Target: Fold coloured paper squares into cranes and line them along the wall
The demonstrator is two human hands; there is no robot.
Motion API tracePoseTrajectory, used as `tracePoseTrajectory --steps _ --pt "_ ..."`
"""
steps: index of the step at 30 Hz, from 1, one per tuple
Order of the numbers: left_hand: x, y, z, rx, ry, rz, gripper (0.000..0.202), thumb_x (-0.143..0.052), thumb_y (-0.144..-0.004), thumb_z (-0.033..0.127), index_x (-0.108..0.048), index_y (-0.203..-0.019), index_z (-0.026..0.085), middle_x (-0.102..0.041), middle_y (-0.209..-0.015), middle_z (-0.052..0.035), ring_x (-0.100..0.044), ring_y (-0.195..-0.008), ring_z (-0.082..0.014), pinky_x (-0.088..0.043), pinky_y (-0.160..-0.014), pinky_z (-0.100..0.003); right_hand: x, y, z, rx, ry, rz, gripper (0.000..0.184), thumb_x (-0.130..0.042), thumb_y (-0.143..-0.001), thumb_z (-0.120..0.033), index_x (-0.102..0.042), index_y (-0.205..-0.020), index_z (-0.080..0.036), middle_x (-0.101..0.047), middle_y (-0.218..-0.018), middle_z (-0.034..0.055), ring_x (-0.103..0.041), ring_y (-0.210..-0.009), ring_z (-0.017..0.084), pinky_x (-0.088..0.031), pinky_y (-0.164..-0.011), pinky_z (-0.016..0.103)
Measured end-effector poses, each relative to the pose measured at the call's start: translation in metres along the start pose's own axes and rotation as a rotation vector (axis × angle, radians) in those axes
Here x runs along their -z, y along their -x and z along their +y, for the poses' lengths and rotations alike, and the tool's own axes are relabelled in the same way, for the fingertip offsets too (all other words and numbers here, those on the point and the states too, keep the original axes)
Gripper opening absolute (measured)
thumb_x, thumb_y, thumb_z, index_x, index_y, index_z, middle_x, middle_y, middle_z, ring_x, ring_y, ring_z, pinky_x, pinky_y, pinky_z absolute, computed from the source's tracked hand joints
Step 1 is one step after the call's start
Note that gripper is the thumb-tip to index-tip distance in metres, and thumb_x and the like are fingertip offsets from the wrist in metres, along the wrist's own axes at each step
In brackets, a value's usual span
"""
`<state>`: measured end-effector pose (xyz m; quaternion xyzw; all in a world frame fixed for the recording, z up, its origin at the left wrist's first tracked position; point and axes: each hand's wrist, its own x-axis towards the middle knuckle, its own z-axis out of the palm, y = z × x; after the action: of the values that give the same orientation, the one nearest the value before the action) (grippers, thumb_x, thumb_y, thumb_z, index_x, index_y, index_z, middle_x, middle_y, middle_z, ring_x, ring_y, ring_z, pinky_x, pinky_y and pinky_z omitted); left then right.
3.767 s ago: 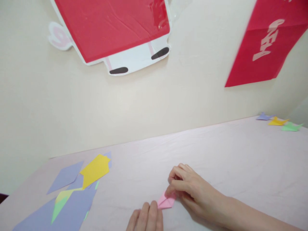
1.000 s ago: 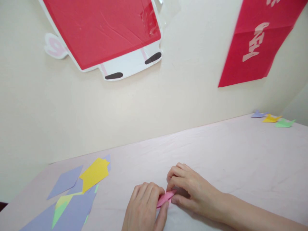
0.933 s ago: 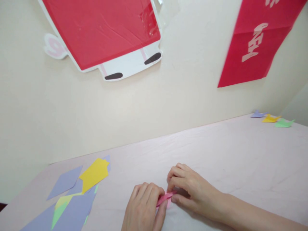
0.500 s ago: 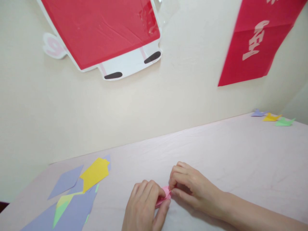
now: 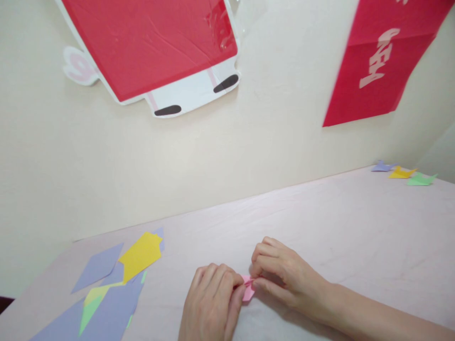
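Note:
A small folded pink paper [image 5: 247, 289] lies low on the pale pink table [image 5: 355, 237], mostly hidden between my hands. My left hand [image 5: 211, 305] curls over its left end, fingers closed and pinching it. My right hand [image 5: 284, 279] comes in from the right, its thumb and fingertips pressed together on the paper's right end. Both hands rest on the table surface and meet over the paper.
Loose sheets lie at the left: lilac paper [image 5: 97, 265], a yellow sheet [image 5: 140, 254] and a green-yellow piece [image 5: 88, 305]. Three small folded shapes, lilac, yellow [image 5: 401, 173] and green, sit at the far right. Red banners [image 5: 380, 57] hang on the cream wall behind.
My left hand has come up from the bottom edge and closed over the pink paper. The paper has been squeezed from a flat kite shape into a smaller, narrower fold.

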<state>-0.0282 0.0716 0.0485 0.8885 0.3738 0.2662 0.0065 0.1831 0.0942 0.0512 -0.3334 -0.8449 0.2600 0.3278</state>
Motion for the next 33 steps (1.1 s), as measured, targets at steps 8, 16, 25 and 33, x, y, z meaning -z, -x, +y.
tracePoseTrajectory --steps 8,16,25,33 --pt "-0.003 0.001 -0.004 0.045 0.076 -0.003 0.015 -0.051 -0.098 0.023 -0.052 -0.083 0.022 -0.059 -0.074 0.0013 -0.053 -0.07 -0.0181 -0.035 -0.067 -0.031 -0.002 0.0 0.003 0.044 -0.04 0.038 0.022 -0.058 -0.095 -0.022 -0.062 -0.075 -0.016 -0.059 -0.072 0.002 -0.05 -0.074 0.017 -0.039 -0.073 0.031" --pt "-0.005 -0.001 0.0 0.134 0.178 0.004 0.021 -0.049 -0.099 0.027 -0.052 -0.079 0.021 -0.059 -0.073 0.0013 -0.053 -0.069 -0.017 -0.037 -0.066 -0.03 -0.001 -0.001 -0.002 0.052 -0.04 0.03 0.025 -0.053 -0.099 -0.031 -0.066 -0.083 -0.017 -0.062 -0.08 0.0041 -0.053 -0.079 0.017 -0.04 -0.075 0.031" --pt "-0.005 -0.001 0.001 0.131 0.184 -0.009 0.013 -0.049 -0.099 0.026 -0.054 -0.087 0.022 -0.062 -0.079 0.0 -0.056 -0.074 -0.018 -0.039 -0.069 -0.031 -0.002 -0.001 -0.003 0.107 0.03 0.054 0.029 -0.042 -0.102 -0.031 -0.06 -0.083 -0.018 -0.061 -0.08 0.0047 -0.051 -0.079 0.019 -0.04 -0.073 0.032" --pt "-0.008 -0.001 0.005 0.277 0.393 0.117 0.017 -0.045 -0.099 0.027 -0.052 -0.084 0.022 -0.057 -0.083 -0.0002 -0.056 -0.075 -0.0155 -0.042 -0.07 -0.027 -0.005 0.001 -0.011 -0.232 -0.19 0.114 0.025 -0.063 -0.088 -0.042 -0.053 -0.082 -0.02 -0.055 -0.082 0.0023 -0.051 -0.076 0.018 -0.041 -0.066 0.03"
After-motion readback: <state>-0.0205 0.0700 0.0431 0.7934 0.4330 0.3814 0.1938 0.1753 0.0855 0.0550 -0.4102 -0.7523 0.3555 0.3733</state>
